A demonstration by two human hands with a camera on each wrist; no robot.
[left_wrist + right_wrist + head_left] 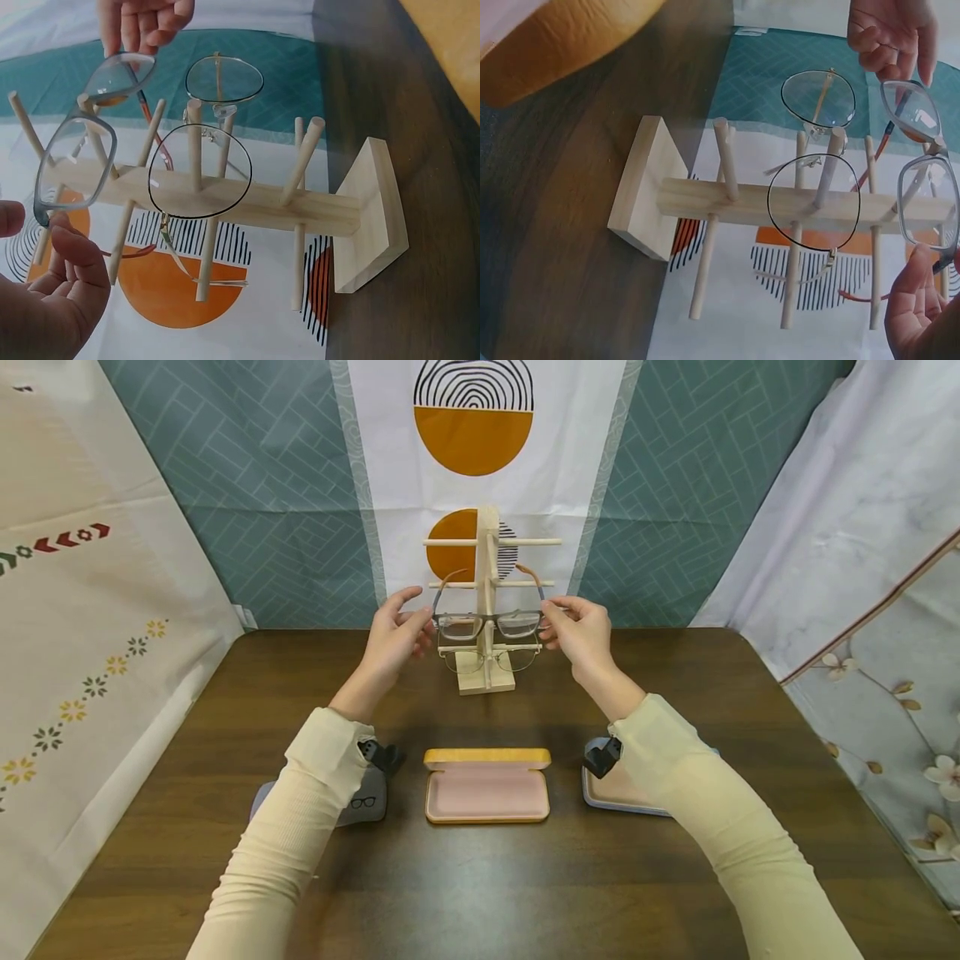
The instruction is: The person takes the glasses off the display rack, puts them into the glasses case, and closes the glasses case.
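Cream sleeves (281,827) reach forward from the near edge, partly covering what lies beneath them. Behind everything hangs a green patterned curtain (262,460) with a white printed panel down its middle; before it spreads a dark wood-grain table (480,902). At the table's far side stands an upright pegged wooden eyeglass stand (487,552). Nearer is a row of cases: a yellow hard case (487,758), open and pink-lined; a grey case (373,789) with a spectacles emblem, left; a blue-edged case (630,807), right, half hidden.

The left hand (393,631) and right hand (581,631) each pinch one front corner of the grey rectangular eyeglasses (487,618) near the hinge, the left index finger held away. That pair is in front of the stand, its temples pointing back on either side of the post. Thin round wire-rimmed glasses (201,171) sit just below on the stand.

The step seems to be handling the grey pair at the pegs; whether its temples bear on one, I cannot tell. Next, I judge, calls for an even two-handed grip, keeping both temples clear of the pegs and wire rims.
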